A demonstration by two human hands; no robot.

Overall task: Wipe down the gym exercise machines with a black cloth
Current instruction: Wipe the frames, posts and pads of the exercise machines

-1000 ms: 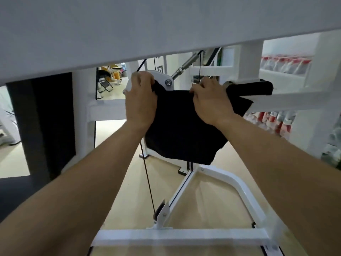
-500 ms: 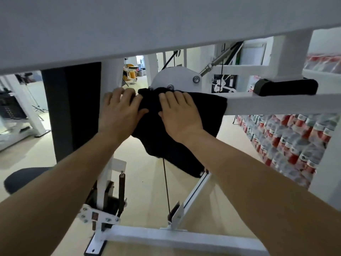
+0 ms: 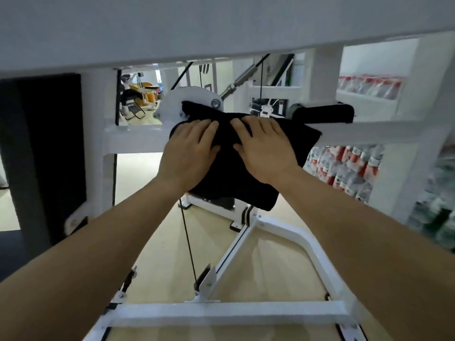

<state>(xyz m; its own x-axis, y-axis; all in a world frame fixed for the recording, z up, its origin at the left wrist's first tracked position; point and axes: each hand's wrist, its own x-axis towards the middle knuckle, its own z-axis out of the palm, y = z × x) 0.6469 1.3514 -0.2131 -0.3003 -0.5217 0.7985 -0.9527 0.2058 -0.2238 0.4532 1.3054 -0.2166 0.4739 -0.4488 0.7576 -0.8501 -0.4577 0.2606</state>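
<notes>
Both flat, the left hand (image 3: pixel 189 150) and right hand (image 3: pixel 267 150) pressed the cloth (image 3: pixel 236 190) on the bar (image 3: pixel 133 139); its loose end risked snagging the cable (image 3: pixel 188 242).

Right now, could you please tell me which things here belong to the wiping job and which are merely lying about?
In the job:
- black fabric cloth
- left hand and right hand, both pressing it flat
- white metal machine crossbar under the cloth

Lying about:
- stacked red-labelled plastic bottles
- orange gym equipment, far behind
</notes>
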